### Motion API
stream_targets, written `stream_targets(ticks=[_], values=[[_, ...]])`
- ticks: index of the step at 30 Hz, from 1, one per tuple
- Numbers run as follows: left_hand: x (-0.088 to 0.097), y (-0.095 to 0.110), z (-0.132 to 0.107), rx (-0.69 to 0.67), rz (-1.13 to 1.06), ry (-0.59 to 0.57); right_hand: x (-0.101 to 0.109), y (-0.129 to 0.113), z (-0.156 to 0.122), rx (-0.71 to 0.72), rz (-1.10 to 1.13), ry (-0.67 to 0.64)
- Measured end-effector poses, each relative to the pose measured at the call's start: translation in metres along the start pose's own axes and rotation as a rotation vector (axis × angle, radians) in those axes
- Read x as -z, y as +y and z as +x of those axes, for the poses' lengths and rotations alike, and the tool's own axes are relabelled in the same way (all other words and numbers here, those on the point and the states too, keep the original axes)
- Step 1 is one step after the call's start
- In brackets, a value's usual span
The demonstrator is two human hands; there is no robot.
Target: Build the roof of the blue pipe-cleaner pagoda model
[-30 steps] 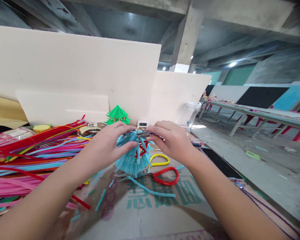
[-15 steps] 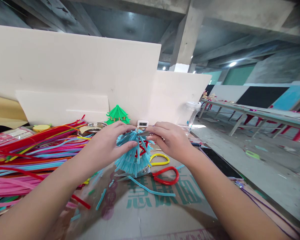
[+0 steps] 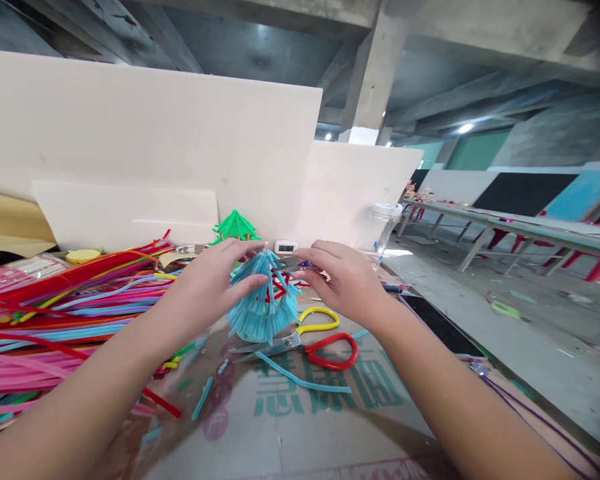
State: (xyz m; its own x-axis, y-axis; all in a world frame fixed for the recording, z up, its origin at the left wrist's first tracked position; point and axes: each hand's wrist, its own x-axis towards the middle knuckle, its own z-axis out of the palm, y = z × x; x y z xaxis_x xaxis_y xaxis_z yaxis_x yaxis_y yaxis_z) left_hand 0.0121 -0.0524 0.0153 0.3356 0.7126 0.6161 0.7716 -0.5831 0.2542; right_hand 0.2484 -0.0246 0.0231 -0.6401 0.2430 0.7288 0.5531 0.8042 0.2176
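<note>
A light-blue pipe-cleaner model, shaped like a tiered, pointed roof with red zigzag pieces, stands at the middle of the work surface. My left hand is closed on its left side near the top, thumb in front. From the right, my right hand pinches a thin grey metal tool that looks like tweezers, its tip at the model's upper part. Scissors with one red and one yellow handle lie just right of the model. A cut light-blue pipe cleaner rests in front of them.
Many coloured pipe cleaners lie at left. Behind stand a green roof-shaped model, a small digital display and white boards. A clear jar and a dark phone-like slab are at right.
The blue model has shifted slightly left and tilted, together with my left hand. More of the scissors' pivot shows. My right hand stays almost in place, the metal tool still in it.
</note>
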Motion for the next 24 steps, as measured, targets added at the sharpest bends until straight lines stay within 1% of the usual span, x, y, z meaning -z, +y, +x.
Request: stream_targets(ticks=[2, 6, 9, 13, 16, 17, 19, 21, 22, 24], values=[[-0.003, -0.005, 0.000, -0.015, 0.018, 0.022, -0.001, -0.002, 0.000, -0.014, -0.015, 0.003], [-0.004, -0.008, 0.001, -0.010, 0.018, 0.004, -0.003, -0.006, 0.001, -0.009, -0.050, 0.006], [0.001, 0.000, 0.001, 0.000, -0.026, 0.020, -0.004, -0.010, 0.001, -0.021, -0.063, 0.010], [0.007, 0.014, 0.000, -0.043, -0.130, -0.032, -0.004, -0.017, 0.002, -0.046, -0.030, -0.012], [0.010, 0.017, 0.000, -0.044, -0.172, -0.044, -0.001, -0.019, 0.003, -0.043, -0.021, -0.015], [0.011, 0.016, 0.001, -0.034, -0.178, -0.036, 0.001, -0.018, 0.003, -0.046, -0.028, -0.005], [0.014, 0.011, 0.001, 0.009, -0.168, 0.020, 0.005, -0.011, 0.003, -0.086, -0.048, 0.011], [0.019, 0.005, 0.002, 0.075, -0.123, 0.096, 0.009, 0.002, 0.000, -0.175, -0.064, -0.007], [0.021, 0.002, 0.003, 0.106, -0.088, 0.124, 0.011, 0.010, -0.002, -0.225, -0.070, -0.040], [0.026, -0.005, 0.004, 0.145, -0.009, 0.130, 0.012, 0.028, -0.009, -0.287, -0.071, -0.163]])
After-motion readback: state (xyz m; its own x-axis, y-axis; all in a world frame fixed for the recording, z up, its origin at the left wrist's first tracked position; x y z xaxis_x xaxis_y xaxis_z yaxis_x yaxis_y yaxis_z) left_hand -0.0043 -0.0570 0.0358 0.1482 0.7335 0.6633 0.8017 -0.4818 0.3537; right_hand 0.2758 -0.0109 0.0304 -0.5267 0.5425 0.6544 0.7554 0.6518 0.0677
